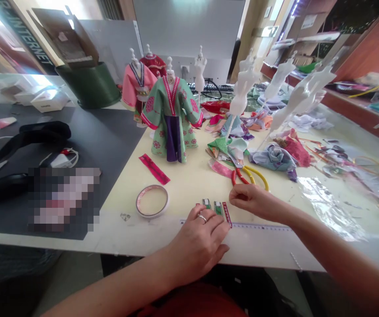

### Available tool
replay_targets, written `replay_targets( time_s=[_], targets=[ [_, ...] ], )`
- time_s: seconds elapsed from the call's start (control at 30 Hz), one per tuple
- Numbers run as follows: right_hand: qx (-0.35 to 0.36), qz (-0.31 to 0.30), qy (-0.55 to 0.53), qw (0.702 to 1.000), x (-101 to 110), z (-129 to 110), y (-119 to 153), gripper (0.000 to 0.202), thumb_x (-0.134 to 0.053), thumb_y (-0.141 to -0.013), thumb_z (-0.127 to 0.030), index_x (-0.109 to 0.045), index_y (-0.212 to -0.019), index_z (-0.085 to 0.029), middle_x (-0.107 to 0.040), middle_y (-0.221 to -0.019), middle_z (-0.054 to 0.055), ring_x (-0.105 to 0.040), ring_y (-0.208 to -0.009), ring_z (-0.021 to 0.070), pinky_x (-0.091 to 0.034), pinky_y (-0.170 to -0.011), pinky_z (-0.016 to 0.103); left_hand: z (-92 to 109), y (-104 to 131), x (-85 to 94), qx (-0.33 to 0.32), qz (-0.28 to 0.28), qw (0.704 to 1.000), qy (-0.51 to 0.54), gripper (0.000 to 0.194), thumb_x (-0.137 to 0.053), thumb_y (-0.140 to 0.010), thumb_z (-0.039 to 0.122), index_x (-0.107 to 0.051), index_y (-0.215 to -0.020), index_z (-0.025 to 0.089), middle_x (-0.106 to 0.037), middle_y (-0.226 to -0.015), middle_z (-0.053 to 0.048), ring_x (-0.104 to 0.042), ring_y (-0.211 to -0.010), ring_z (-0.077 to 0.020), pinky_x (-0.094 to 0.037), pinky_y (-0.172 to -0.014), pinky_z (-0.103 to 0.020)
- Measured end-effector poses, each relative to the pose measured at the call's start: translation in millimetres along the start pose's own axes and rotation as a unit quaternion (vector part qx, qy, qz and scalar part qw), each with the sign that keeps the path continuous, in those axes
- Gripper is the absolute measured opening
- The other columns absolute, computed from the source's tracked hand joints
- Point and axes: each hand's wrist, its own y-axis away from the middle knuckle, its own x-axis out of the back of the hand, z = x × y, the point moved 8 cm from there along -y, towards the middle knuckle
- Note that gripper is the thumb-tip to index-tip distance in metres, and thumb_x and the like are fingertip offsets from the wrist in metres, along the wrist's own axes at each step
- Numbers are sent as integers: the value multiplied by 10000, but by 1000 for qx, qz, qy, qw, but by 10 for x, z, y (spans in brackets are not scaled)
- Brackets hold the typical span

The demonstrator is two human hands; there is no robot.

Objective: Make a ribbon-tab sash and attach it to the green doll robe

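Cream tabletop (184,186) here, with a dark grey mat (86,176) at 9 o'clock and a big monitor (189,35) at 12. The left hand (204,237) lies palm down, relaxed and not grasping, fingers over the little trim strips (218,210) at 5. The right hand (247,197) sits at 4, fingers curled in; honestly can't tell if they're pinching anything. Strips are flat, green and red with patterned edges, by a straight ruler (262,227). Round tape roll (152,215) at 8, metal scissors (238,164) around 3, mint floral robe (163,110) at 11.
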Motion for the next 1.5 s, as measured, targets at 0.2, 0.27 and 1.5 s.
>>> replay_targets(
  time_s=[0.2,0.27,1.5],
  targets=[
    [27,-72,22,997,-53,-27,-159,122,-512,-792,-217,-603,-713,-199,-620,-683,-11,-530,-614,123,-400,-537,230,-111,-150,-233,-52,4,997,-64,346,-512,-863,364,-531,-1095,107,-629,-1080,-144,-529,-1011,-277,-327,-954,-458],
    [32,-87,35,995,-60,-44,-181,123,-511,-793,-202,-608,-718,-203,-634,-702,-8,-541,-635,129,-399,-549,234,-149,-130,-290,-58,11,996,-63,395,-515,-858,392,-519,-1126,102,-615,-1127,-149,-518,-1037,-284,-314,-964,-461],
    [31,-199,141,969,-151,-48,-314,133,-467,-850,-218,-580,-782,-204,-619,-877,9,-549,-786,156,-375,-673,275,-209,-130,-375,-61,4,996,-64,511,-432,-887,474,-493,-1199,74,-589,-1190,-154,-494,-1072,-284,-308,-1003,-475]
  ],
)
